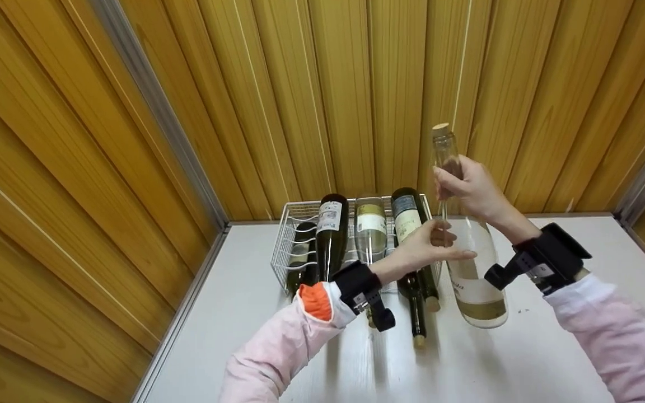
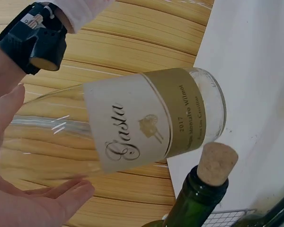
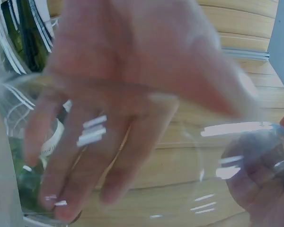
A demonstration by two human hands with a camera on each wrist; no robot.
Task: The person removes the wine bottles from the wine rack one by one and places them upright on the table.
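A clear glass bottle with a cork in its mouth and a white-and-gold label stands slightly tilted at the right of the rack. My right hand grips it by the neck. My left hand is beside the bottle's body with fingers and thumb spread; whether it touches the glass I cannot tell. Through the glass in the right wrist view, the left hand's fingers look straight. Whether the bottle's base touches the table is unclear.
Left of the bottle, a white wire rack holds several bottles lying neck toward me, including a dark bottle, a clear bottle and a green bottle. Corked necks jut over the white table. Wood-look panels stand behind.
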